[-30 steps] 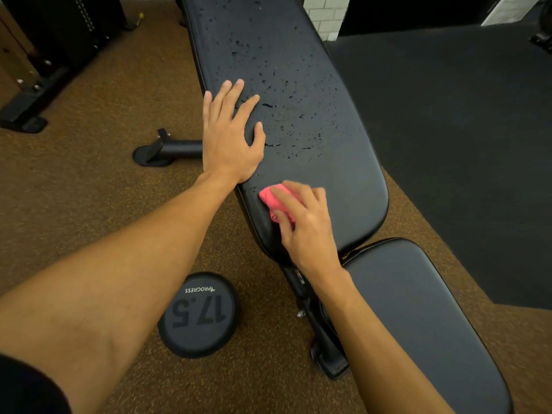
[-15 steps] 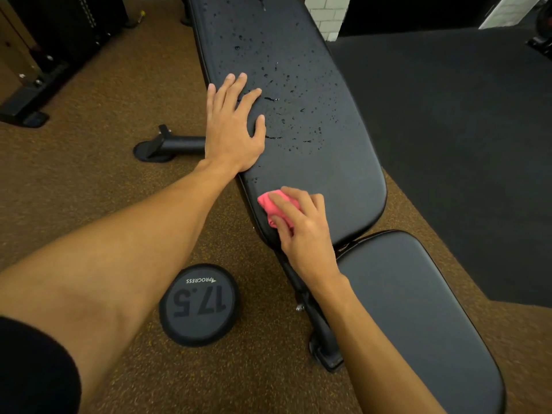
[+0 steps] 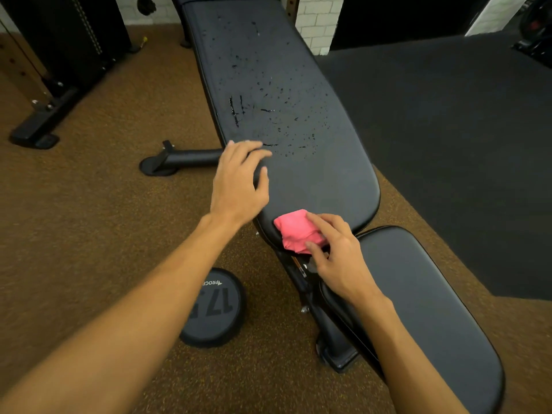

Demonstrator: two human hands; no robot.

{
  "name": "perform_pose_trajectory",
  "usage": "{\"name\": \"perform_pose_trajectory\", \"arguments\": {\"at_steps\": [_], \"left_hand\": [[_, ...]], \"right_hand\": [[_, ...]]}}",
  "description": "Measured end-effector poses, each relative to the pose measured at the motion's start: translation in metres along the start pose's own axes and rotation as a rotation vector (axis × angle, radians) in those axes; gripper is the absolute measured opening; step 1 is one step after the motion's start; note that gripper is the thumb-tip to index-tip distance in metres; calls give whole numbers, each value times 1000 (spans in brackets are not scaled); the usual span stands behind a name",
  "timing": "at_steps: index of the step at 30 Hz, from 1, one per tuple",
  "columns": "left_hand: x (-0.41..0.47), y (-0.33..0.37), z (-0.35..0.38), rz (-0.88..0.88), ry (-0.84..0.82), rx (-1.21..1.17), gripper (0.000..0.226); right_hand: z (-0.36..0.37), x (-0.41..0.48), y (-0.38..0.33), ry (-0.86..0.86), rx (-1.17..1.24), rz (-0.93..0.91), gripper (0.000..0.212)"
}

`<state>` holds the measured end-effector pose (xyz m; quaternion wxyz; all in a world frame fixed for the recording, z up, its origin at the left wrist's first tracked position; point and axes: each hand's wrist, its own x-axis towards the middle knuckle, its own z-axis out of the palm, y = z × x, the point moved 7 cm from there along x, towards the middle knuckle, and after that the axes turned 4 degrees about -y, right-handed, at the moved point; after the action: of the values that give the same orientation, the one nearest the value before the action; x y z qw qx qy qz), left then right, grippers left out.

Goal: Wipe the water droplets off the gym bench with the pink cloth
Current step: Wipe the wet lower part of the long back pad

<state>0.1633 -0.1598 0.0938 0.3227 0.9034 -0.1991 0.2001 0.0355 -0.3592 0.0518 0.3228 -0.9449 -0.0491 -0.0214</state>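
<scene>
Head: bench (image 3: 313, 174) long axis runs away from viewer, far end leaning left. Droplets (image 3: 283, 115) across its middle and far part. Cloth (image 3: 294, 231) bunched on left edge, by seat (image 3: 418, 294) — right hand (image 3: 337, 261) pinches it. Left hand (image 3: 239, 186) relaxed over left edge, holding nothing. Plate (image 3: 215, 312) on floor left; mat (image 3: 448, 144) right.

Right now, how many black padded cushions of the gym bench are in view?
2. The long black back cushion, wet with droplets, runs up the centre; the shorter seat cushion lies at lower right. More may be hidden beyond the top edge.
</scene>
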Motion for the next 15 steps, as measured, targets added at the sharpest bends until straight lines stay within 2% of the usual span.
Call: {"name": "perform_pose_trajectory", "arguments": {"at_steps": [4, 7, 10, 12, 15], "left_hand": [[-47, 36, 10, 42, -34, -29, 23], [-69, 56, 26, 57, -124, 14, 26], [-81, 65, 35, 45, -139, 64, 30], [-84, 69, 39, 0, -114, 100, 36], [-88, 75, 46, -59, -86, 159, 46]], "right_hand": [[-3, -8, 6, 154, 174, 116, 42], [-4, -12, 10, 153, 303, 168, 39], [-14, -16, 17, 104, 323, 142, 36], [-28, -18, 30, 155, 285, 143, 29], [-45, -13, 54, 223, 220, 158, 32]]}}
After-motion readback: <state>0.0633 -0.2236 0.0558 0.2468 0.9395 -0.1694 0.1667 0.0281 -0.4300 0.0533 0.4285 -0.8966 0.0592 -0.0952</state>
